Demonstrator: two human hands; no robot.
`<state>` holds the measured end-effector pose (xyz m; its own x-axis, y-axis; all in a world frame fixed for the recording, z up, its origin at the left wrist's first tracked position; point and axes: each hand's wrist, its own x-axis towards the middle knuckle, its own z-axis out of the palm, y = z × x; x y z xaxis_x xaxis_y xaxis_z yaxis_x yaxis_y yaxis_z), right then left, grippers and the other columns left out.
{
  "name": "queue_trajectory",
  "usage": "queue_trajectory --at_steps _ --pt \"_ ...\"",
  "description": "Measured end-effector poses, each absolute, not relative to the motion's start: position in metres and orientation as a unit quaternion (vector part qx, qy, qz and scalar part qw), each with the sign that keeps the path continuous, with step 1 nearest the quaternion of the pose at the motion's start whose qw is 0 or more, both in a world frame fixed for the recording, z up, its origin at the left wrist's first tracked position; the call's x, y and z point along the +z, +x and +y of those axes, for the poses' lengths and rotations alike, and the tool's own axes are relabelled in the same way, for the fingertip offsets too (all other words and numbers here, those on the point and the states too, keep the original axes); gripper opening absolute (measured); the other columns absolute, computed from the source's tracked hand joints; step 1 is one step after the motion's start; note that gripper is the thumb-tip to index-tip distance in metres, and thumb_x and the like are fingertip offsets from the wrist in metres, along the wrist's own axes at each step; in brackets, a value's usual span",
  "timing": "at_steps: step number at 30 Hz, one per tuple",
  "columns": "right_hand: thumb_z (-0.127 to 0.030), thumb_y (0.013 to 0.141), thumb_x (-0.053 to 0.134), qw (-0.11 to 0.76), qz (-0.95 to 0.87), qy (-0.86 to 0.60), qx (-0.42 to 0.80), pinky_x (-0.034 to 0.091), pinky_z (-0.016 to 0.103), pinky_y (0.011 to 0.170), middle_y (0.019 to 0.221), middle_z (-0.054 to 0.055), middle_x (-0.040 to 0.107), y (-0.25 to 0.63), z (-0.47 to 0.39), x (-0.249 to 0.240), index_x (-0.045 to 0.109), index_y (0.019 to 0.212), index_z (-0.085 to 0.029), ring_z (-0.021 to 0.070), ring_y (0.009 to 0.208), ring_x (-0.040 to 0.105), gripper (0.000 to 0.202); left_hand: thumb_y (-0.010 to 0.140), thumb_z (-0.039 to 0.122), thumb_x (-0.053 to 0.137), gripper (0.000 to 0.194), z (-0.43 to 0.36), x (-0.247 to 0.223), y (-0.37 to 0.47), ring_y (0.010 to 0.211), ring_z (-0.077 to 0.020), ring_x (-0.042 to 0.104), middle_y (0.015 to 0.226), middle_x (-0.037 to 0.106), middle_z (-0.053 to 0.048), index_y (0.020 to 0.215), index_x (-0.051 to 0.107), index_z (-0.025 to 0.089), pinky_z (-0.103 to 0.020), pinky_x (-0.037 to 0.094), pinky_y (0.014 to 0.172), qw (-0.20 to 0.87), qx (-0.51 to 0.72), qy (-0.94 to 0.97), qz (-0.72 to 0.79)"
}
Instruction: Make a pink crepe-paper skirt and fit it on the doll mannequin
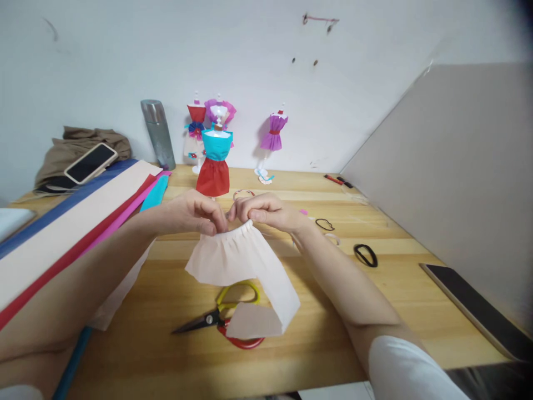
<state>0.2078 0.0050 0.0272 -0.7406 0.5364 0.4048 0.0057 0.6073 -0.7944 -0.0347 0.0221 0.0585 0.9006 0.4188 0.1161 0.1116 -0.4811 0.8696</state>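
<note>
Holding up a gathered pale cloth point(229, 253)

At the near middle of the table point(320, 350), scissors point(210, 319) are laid with blades pointed left; their red handle is partly hidden by the cloth's long, folded end. Just beyond, the cloth's gathered top edge is raised: its left part is pinched by the bunched fingers of the left hand point(199, 214), and its right end is gripped between the thumb and curled fingers of the right hand point(266, 211). At right, a dark flat device point(470, 305) and a black band point(374, 258) are placed. At left, coloured strips point(70, 237) are spread lengthwise. Farther off, a dress form point(214, 161) clothed in turquoise and red is stood, flanked by a bottle point(160, 136) at left and a purple-dressed form point(273, 133) at right.
</note>
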Motion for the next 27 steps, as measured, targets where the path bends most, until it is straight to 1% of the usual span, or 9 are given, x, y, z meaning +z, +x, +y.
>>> queue_trajectory --at_steps 3,6,10,13,16,19,22,24,27 --pt "-0.056 0.094 0.051 0.321 -0.841 -0.172 0.401 0.042 0.043 0.093 0.089 0.008 0.069 0.208 0.004 0.028 0.062 0.076 -0.017 0.0206 0.090 0.064 0.044 0.081 0.039 0.070 0.025 0.021 0.059 -0.035 0.078 -0.0182 0.067 0.080 0.074 -0.008 0.077 0.072 0.014 -0.029 0.053 0.073 0.480 0.162 0.847 0.158" --pt "-0.055 0.093 0.052 0.323 -0.829 -0.164 0.425 0.045 0.041 0.089 0.088 0.009 0.069 0.207 0.003 0.028 0.061 0.076 -0.017 0.0206 0.090 0.064 0.043 0.084 0.043 0.067 0.030 0.021 0.058 -0.036 0.080 -0.0188 0.067 0.083 0.074 -0.009 0.080 0.072 0.014 -0.031 0.054 0.075 0.484 0.164 0.845 0.156" --pt "-0.055 0.092 0.054 0.322 -0.817 -0.155 0.452 0.047 0.040 0.086 0.084 0.008 0.066 0.206 0.004 0.028 0.060 0.073 -0.017 0.0214 0.091 0.064 0.043 0.088 0.037 0.061 0.025 0.022 0.057 -0.037 0.078 -0.0174 0.068 0.083 0.075 -0.008 0.081 0.073 0.016 -0.029 0.054 0.074 0.473 0.165 0.850 0.164" --pt "-0.052 0.093 0.054 0.330 -0.817 -0.135 0.453 0.047 0.040 0.087 0.080 0.006 0.064 0.206 0.005 0.027 0.059 0.073 -0.017 0.0208 0.089 0.064 0.040 0.089 0.030 0.059 0.021 0.021 0.058 -0.037 0.082 -0.0182 0.069 0.083 0.076 -0.008 0.079 0.072 0.016 -0.032 0.055 0.079 0.471 0.187 0.844 0.176" --pt "-0.052 0.092 0.055 0.339 -0.820 -0.140 0.439 0.047 0.042 0.088 0.075 0.005 0.062 0.208 0.007 0.026 0.058 0.071 -0.018 0.0212 0.088 0.063 0.041 0.089 0.029 0.058 0.021 0.017 0.062 -0.037 0.085 -0.0193 0.070 0.086 0.076 -0.008 0.080 0.072 0.016 -0.034 0.055 0.082 0.462 0.227 0.836 0.189" --pt "-0.056 0.091 0.055 0.344 -0.822 -0.149 0.429 0.048 0.041 0.086 0.075 0.005 0.061 0.210 0.008 0.026 0.057 0.071 -0.018 0.0214 0.088 0.062 0.042 0.089 0.032 0.055 0.026 0.011 0.067 -0.037 0.085 -0.0197 0.070 0.083 0.076 -0.007 0.076 0.072 0.016 -0.035 0.055 0.084 0.439 0.256 0.834 0.212" --pt "-0.052 0.093 0.053 0.342 -0.835 -0.161 0.401 0.047 0.038 0.083 0.079 0.005 0.062 0.209 0.004 0.030 0.058 0.074 -0.018 0.0196 0.086 0.062 0.040 0.093 0.036 0.047 0.039 0.004 0.071 -0.035 0.085 -0.0195 0.069 0.081 0.076 -0.007 0.071 0.072 0.017 -0.034 0.054 0.086 0.415 0.268 0.836 0.240" --pt "-0.049 0.096 0.050 0.336 -0.851 -0.184 0.360 0.046 0.036 0.081 0.079 0.005 0.061 0.205 -0.001 0.033 0.058 0.075 -0.018 0.0182 0.083 0.060 0.039 0.093 0.039 0.044 0.042 0.001 0.072 -0.032 0.084 -0.0189 0.068 0.082 0.075 -0.006 0.074 0.073 0.016 -0.032 0.053 0.082 0.390 0.251 0.846 0.261" --pt "-0.050 0.098 0.044 0.323 -0.874 -0.213 0.293 0.044 0.035 0.079 0.074 0.004 0.058 0.199 -0.008 0.038 0.057 0.072 -0.017 0.0165 0.075 0.055 0.045 0.090 0.041 0.048 0.038 -0.002 0.070 -0.027 0.070 -0.0145 0.061 0.072 0.068 -0.002 0.071 0.070 0.016 -0.025 0.047 0.063 0.365 0.197 0.865 0.282"
